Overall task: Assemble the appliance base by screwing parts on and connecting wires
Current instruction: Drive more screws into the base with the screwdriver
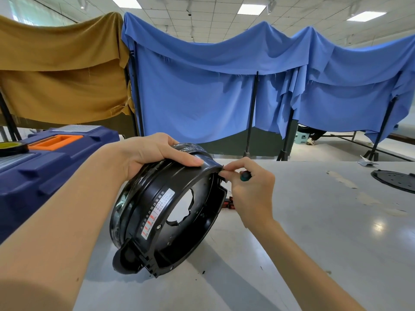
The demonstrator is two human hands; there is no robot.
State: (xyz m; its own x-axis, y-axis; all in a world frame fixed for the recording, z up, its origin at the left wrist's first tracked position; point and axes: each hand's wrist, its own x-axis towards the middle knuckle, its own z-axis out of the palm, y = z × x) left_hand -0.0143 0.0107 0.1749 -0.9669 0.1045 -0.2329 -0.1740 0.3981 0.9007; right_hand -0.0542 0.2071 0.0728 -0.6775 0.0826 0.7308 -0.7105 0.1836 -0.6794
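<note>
Gripping appliance base (139, 212) over its top rim with left hand (152, 153), thumb pressed flat along the outer wall. Standing it on edge on the table (314, 232), tilted, open side toward the right hand (251, 189). Pinching at a small tab on the rim just right of the left thumb with right fingertips, while clamping a green-handled screwdriver (245, 175) in the same palm. Possibly a screw in that pinch, too small to tell. Black round shell, glossy, ribbed outer wall, ragged hole through the floor, white label (158, 213) with red marks below the left grip, rounded lug (124, 261) at the very bottom. Red-and-black part (229, 204) on the table directly under the right hand. Blue toolbox (45, 171) left of the left forearm; black disc (395, 179) well right of the right hand.
</note>
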